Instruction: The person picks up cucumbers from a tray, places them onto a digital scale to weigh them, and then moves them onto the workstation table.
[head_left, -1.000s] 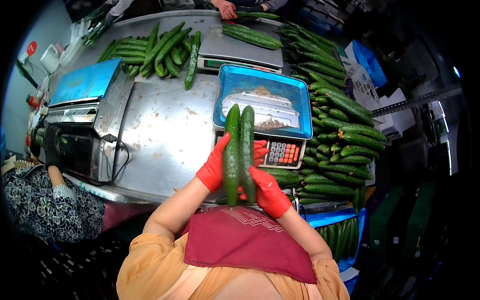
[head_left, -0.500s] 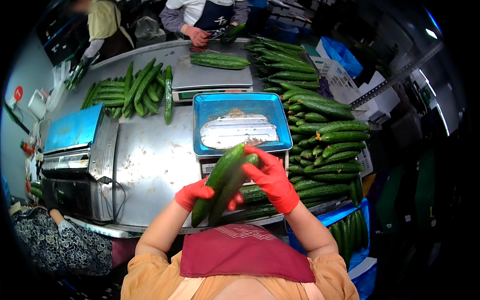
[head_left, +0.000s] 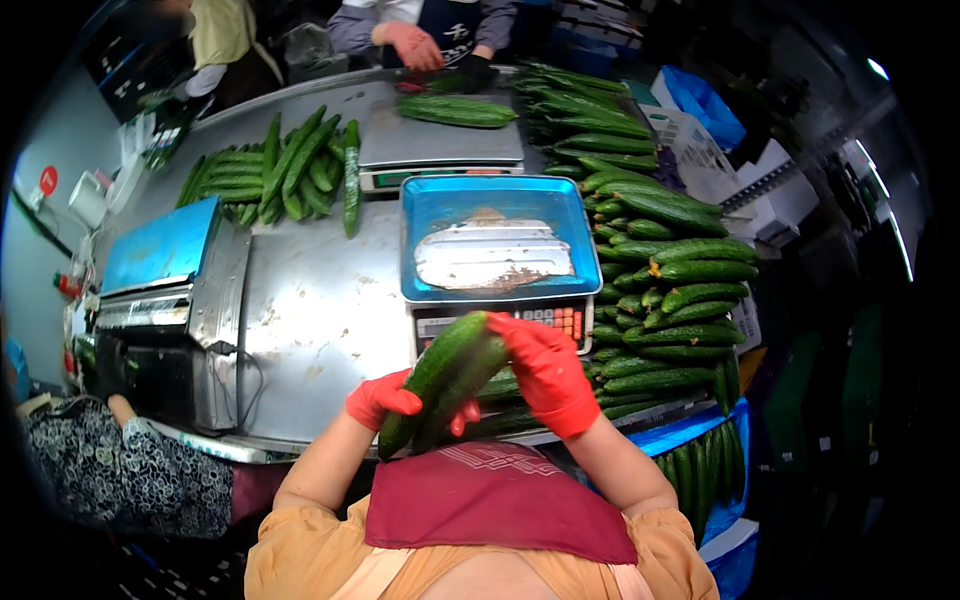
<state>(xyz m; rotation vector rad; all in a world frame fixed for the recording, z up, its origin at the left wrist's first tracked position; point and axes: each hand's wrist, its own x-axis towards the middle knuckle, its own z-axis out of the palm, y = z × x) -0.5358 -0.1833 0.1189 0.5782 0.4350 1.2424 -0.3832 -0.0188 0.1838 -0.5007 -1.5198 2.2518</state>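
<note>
Two long green cucumbers (head_left: 432, 378) lie side by side, slanting, in front of my chest; the farther one is smeared by motion. My left hand (head_left: 383, 400), in a red rubber glove, wraps around their lower part, its fingertips showing underneath. At their upper ends my right hand (head_left: 545, 375), gloved the same way, grips with thumb and fingers. Just beyond the cucumbers stands a weighing scale with a blue-rimmed metal pan (head_left: 425, 215); nothing lies in the pan. More cucumbers (head_left: 650, 380) are stacked to the right of my right hand.
Cucumbers (head_left: 300, 165) lie in a heap at the far left of the steel table (head_left: 310, 330). A second scale (head_left: 385, 140) bears cucumbers. A wrapping machine (head_left: 165, 270) stands left. Across the table, a co-worker's pink-gloved hand (head_left: 412, 45) shows. A blue-lined crate (head_left: 740, 480) holds cucumbers.
The cucumbers in my hands have dropped slightly toward me, uncovering the scale's keypad. The whole view has shifted a little. The co-worker's gloved hand across the table has moved.
</note>
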